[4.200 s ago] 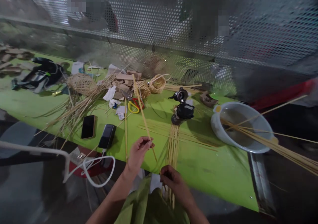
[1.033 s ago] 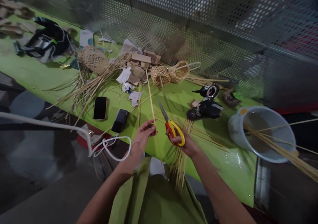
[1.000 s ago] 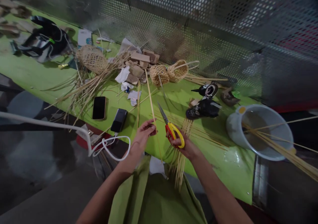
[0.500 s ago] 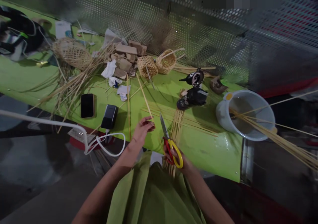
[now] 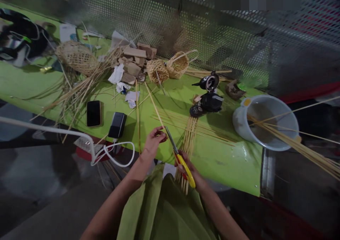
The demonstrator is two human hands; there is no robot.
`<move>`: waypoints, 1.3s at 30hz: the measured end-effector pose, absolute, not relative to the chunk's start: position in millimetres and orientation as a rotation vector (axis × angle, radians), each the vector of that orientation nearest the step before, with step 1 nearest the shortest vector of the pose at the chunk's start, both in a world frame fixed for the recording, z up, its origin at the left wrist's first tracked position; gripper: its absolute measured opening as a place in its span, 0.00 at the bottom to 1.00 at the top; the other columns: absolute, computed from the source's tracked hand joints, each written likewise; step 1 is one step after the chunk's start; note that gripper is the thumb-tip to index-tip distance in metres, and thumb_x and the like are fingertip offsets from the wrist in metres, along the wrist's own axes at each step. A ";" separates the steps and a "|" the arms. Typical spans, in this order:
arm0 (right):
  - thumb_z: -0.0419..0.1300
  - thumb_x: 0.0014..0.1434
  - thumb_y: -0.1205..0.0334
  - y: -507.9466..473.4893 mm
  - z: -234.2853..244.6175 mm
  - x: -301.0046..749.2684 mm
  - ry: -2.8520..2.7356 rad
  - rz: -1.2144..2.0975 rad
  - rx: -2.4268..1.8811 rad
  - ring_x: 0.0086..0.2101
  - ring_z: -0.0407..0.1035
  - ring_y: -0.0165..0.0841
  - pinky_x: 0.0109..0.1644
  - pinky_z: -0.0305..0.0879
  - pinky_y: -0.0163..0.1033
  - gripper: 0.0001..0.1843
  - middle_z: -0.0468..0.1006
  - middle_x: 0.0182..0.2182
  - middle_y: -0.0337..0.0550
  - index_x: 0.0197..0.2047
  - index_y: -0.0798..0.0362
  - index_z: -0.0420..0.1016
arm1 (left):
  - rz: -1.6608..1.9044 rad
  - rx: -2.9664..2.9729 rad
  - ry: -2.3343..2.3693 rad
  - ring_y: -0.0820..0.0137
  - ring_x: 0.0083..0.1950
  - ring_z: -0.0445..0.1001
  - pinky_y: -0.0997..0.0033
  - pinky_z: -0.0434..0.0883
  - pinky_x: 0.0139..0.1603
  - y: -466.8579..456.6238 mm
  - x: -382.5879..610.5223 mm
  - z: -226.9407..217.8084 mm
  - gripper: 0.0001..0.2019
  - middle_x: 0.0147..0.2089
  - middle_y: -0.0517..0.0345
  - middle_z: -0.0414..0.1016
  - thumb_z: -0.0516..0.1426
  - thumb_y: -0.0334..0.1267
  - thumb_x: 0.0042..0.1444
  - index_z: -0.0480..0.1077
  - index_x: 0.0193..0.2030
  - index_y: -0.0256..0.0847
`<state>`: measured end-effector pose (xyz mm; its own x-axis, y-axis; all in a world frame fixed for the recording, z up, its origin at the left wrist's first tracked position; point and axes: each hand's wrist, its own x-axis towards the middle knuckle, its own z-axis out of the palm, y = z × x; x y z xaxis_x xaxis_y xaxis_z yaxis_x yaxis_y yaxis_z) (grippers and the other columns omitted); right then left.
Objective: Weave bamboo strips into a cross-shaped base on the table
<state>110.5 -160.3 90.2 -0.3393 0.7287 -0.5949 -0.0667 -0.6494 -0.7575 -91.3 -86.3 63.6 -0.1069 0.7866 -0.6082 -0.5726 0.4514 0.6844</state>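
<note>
Left hand pinches the near end of a bamboo strip over the green table; right hand grips yellow-handled scissors, blade tips at that pinch.

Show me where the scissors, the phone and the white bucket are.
scissors (image 5: 183, 164): head view, on the yellow handle in the right hand.
phone (image 5: 94, 113): head view, middle of the dark screen.
white bucket (image 5: 240, 121): head view, on its outer wall.

Green tabletop carries: woven baskets, loose bamboo strips, wood blocks, smartphone, power bank, flat strip bundle under black weight, white basin.
</note>
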 end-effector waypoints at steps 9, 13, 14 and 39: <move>0.81 0.38 0.57 -161.0 77.8 83.1 -0.516 1.864 -1.549 0.25 0.66 0.28 0.24 0.62 0.31 0.35 0.76 0.31 0.35 0.50 0.47 0.77 | 1.159 0.238 1.281 0.59 0.42 0.78 0.58 0.76 0.44 -97.2 -88.1 69.3 0.18 0.40 0.52 0.83 0.72 0.37 0.39 0.79 0.40 0.48; 0.78 0.44 0.56 -160.4 84.3 75.9 -0.484 1.907 -1.462 0.19 0.60 0.25 0.21 0.57 0.30 0.33 0.69 0.20 0.29 0.53 0.51 0.77 | 1.147 0.231 1.254 0.60 0.42 0.79 0.63 0.75 0.40 -100.9 -87.2 76.9 0.20 0.41 0.51 0.83 0.73 0.39 0.38 0.77 0.40 0.46; 0.77 0.45 0.56 -160.3 86.3 75.3 -0.470 1.914 -1.436 0.19 0.60 0.25 0.21 0.56 0.30 0.32 0.69 0.20 0.29 0.53 0.52 0.77 | 1.161 0.224 1.232 0.61 0.42 0.79 0.64 0.75 0.39 -101.8 -87.3 79.2 0.21 0.42 0.51 0.82 0.73 0.39 0.38 0.77 0.41 0.45; 0.73 0.51 0.55 -161.9 95.5 75.8 -0.350 2.076 -1.238 0.21 0.57 0.25 0.23 0.58 0.32 0.27 0.67 0.25 0.32 0.53 0.50 0.74 | 1.154 0.188 1.103 0.68 0.32 0.73 0.63 0.73 0.38 -98.8 -96.0 80.4 0.16 0.32 0.56 0.76 0.75 0.44 0.40 0.76 0.32 0.43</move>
